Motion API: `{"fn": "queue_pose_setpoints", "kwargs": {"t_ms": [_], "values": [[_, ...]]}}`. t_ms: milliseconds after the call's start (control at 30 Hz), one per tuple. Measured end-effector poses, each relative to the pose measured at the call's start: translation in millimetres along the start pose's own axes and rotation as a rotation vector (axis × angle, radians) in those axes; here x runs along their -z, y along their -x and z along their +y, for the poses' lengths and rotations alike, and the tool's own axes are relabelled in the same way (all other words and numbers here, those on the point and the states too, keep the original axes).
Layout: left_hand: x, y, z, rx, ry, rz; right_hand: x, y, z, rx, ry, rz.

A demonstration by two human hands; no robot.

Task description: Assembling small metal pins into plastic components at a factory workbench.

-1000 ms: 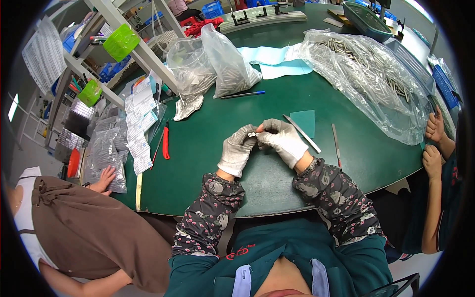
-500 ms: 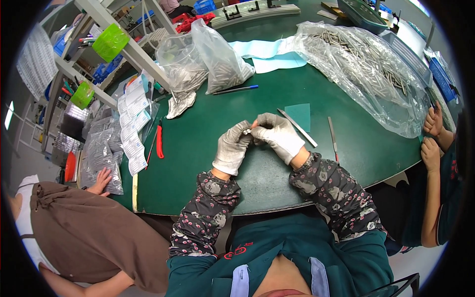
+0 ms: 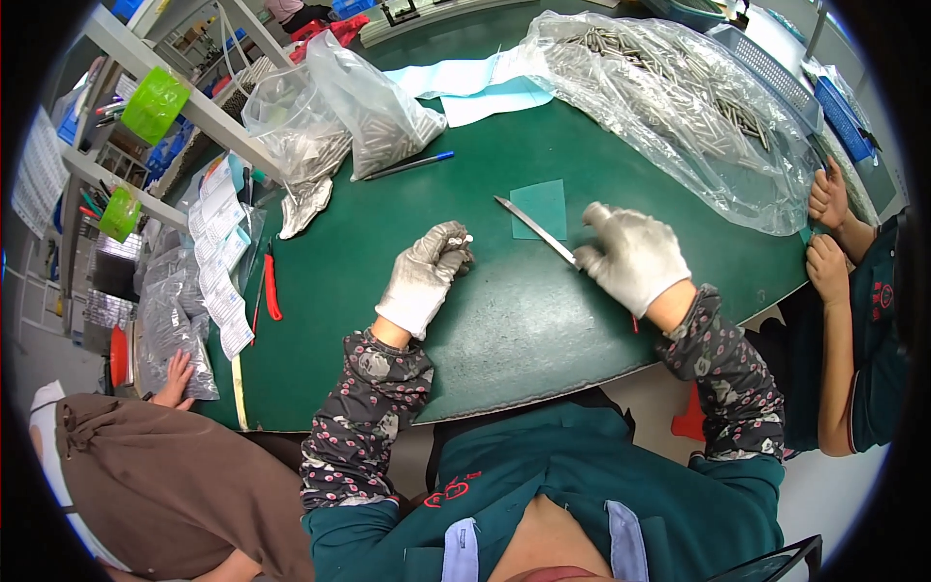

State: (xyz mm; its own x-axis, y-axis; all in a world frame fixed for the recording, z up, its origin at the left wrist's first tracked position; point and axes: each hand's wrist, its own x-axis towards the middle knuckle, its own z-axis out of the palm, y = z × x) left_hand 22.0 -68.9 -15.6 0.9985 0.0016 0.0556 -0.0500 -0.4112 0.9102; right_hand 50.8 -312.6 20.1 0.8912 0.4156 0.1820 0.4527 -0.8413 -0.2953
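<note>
My left hand (image 3: 424, 276), in a grey-white glove, is closed round a small shiny metal piece (image 3: 464, 240) whose end pokes out by the fingertips. To its right, my gloved right hand (image 3: 637, 254) hovers over the table, thumb and forefinger apart. The thumb is at the near end of a flat metal file (image 3: 536, 233); whether it touches cannot be made out. This file lies slantwise across a small green square sheet (image 3: 549, 206). Under my right hand a second thin tool is mostly hidden, only its red end (image 3: 635, 324) showing.
A big clear bag of metal pins (image 3: 669, 107) spreads over the far right. Smaller bags of pins (image 3: 383, 131), a blue-capped pen (image 3: 412, 165) and red-handled pliers (image 3: 271, 289) lie left. Co-workers' hands rest at both sides: right (image 3: 827, 209), left (image 3: 176, 381).
My hands have come apart: the right one moved rightward to the file, while the left keeps the small metal piece. The whole view has shifted, so the table things sit further left.
</note>
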Motion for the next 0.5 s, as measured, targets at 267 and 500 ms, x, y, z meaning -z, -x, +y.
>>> {"fn": "queue_pose_setpoints", "kwargs": {"t_ms": [267, 500], "values": [[-12.6, -37.2, 2.3, -0.39, -0.415, 0.002, -36.2, -28.3, 4.3, 0.139, -0.184, -0.133], [-39.0, -55.4, 6.5, -0.363, -0.463, -0.039, 5.3, -40.7, 37.6, -0.184, -1.712, -0.376]]}}
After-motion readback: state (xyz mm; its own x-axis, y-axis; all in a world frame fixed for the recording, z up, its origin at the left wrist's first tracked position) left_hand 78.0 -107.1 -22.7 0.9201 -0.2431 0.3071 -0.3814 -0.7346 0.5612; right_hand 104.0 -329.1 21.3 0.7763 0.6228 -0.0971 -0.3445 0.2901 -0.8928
